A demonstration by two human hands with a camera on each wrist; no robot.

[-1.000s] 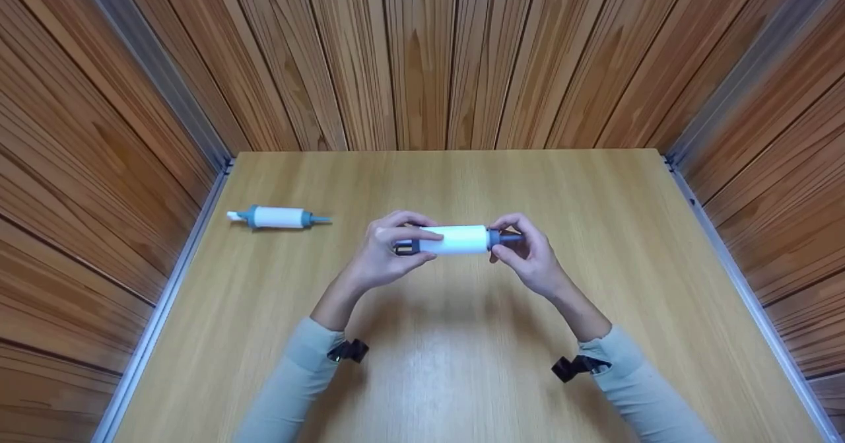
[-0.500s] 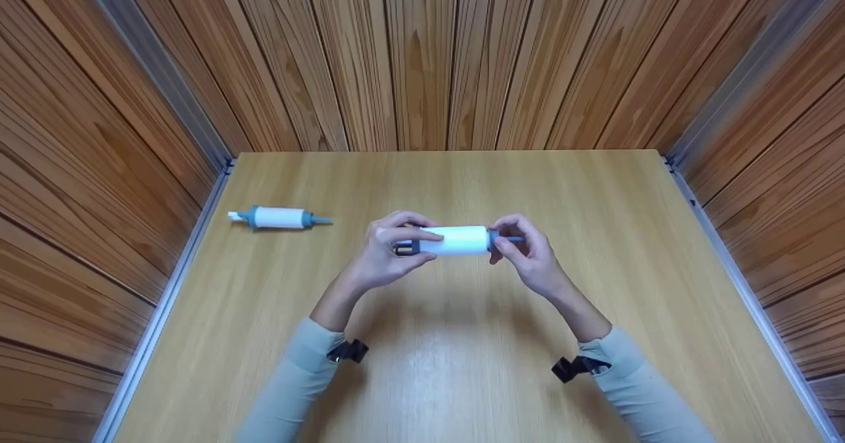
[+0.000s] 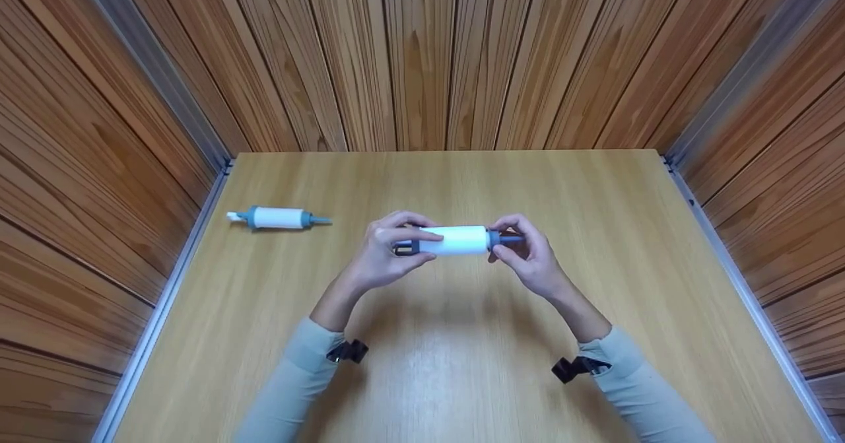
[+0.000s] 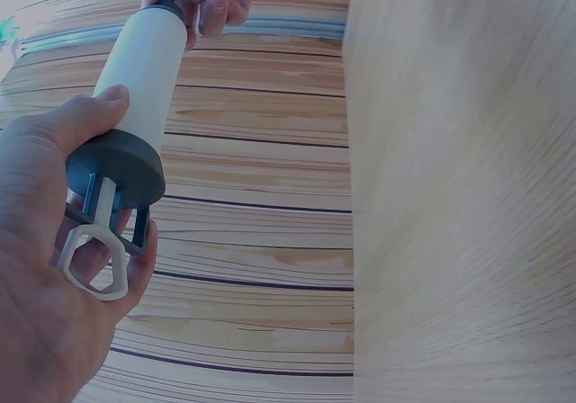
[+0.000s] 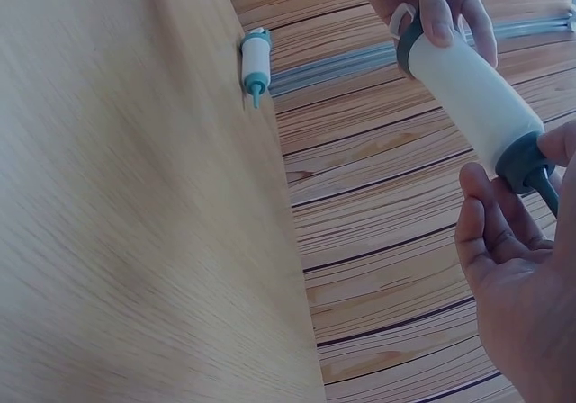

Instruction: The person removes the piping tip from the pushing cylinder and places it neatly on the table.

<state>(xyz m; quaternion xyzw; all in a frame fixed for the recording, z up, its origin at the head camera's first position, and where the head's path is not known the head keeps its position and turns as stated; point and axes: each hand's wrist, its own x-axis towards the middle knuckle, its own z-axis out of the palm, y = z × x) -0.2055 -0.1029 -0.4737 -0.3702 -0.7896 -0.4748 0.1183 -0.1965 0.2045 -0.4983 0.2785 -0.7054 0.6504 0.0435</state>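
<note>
In the head view an icing syringe [image 3: 455,240], with a white barrel and blue-grey ends, is held level above the table between both hands. My left hand [image 3: 388,248] grips its plunger end, thumb and fingers around the barrel. The left wrist view shows the white ring handle [image 4: 94,261] and dark end cap [image 4: 117,167] near that palm. My right hand [image 3: 533,258] pinches the nozzle collar [image 5: 522,160] between thumb and fingers, and the thin nozzle [image 5: 543,190] points past them. A second, similar syringe [image 3: 278,218] lies on the table to the left.
The wooden table [image 3: 449,370] spreads beneath both hands. Wood-plank walls [image 3: 422,60] rise at the back and both sides, with metal rails [image 3: 162,284] along the table's side edges. Each wrist wears a small black camera [image 3: 356,351].
The right thumb slid up over the nozzle collar half a second ago and is now back lower on it. The left hand, the held syringe's position and the second syringe look unchanged.
</note>
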